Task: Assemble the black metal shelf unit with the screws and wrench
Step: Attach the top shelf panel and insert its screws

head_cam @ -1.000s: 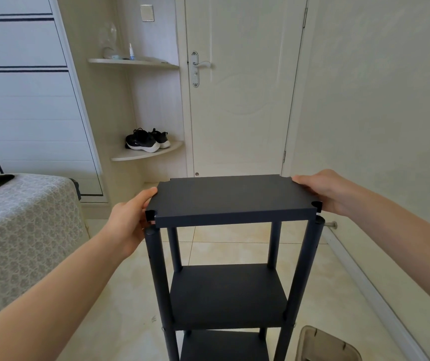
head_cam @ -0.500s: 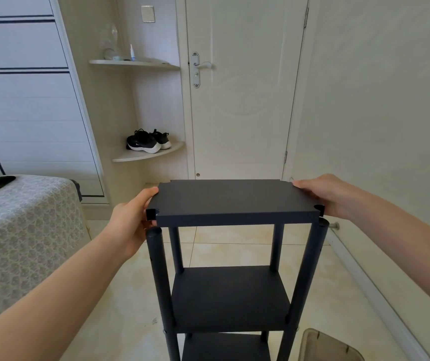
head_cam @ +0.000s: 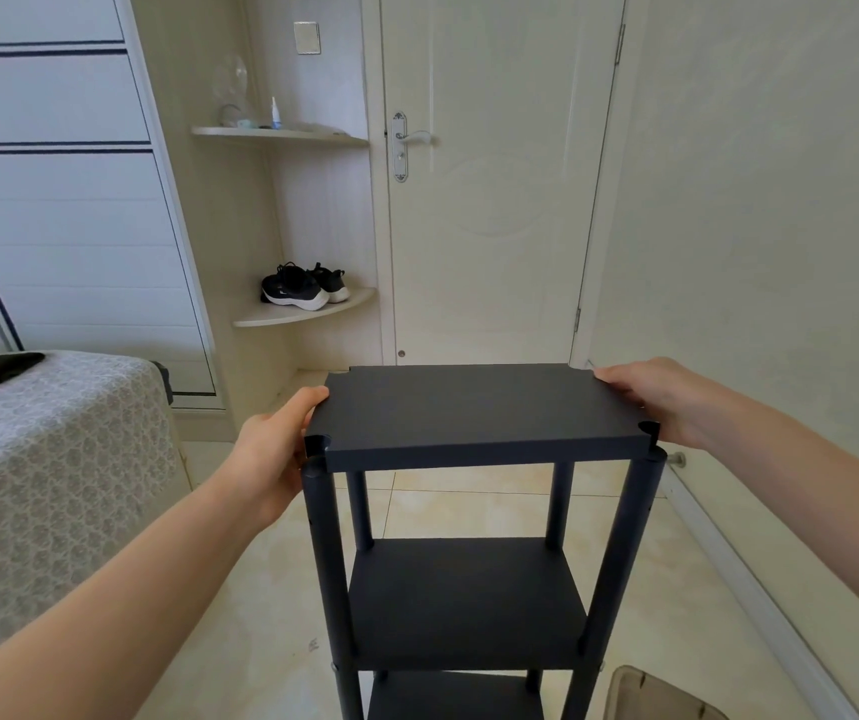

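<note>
Both ends of the flat black metal top panel (head_cam: 474, 407) are clasped, left hand (head_cam: 271, 459) at nine o'clock, right hand (head_cam: 656, 397) at three, to level its corner notches over the round black posts (head_cam: 326, 537).

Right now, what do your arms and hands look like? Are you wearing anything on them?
Both are bare. The left hand and right hand wear no gloves, and no ring, watch or bracelet shows. No sleeve is in view either.

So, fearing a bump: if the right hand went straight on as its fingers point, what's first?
The right hand holds the top panel; it would probably just slide along its bare top, depth unclear.
</note>
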A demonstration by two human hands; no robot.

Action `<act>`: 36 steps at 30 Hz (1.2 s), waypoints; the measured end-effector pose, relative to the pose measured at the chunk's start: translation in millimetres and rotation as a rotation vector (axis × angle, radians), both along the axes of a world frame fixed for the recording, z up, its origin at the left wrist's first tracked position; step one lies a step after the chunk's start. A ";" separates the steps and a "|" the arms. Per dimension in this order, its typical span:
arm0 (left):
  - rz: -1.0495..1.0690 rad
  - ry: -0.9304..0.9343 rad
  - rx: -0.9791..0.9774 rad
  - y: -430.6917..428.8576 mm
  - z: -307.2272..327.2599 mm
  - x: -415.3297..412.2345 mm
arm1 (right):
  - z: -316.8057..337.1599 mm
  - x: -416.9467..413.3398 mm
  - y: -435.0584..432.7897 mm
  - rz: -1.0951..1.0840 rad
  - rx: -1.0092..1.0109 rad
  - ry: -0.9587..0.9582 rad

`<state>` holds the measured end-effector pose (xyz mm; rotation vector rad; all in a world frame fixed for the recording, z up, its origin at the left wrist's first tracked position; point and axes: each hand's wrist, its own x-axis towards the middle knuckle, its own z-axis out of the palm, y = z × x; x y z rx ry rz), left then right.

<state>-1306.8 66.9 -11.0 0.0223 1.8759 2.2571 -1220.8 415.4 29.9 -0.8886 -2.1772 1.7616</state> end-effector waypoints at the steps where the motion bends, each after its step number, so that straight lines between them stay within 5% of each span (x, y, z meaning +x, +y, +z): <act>1: -0.007 -0.009 -0.004 0.3 -0.6 0.9 | 0.2 0.7 -0.7 0.000 -0.012 0.002; 36: 0.014 -0.062 -0.202 2.4 -25.1 -12.5 | -22.1 10.0 -10.9 0.044 -0.040 -0.095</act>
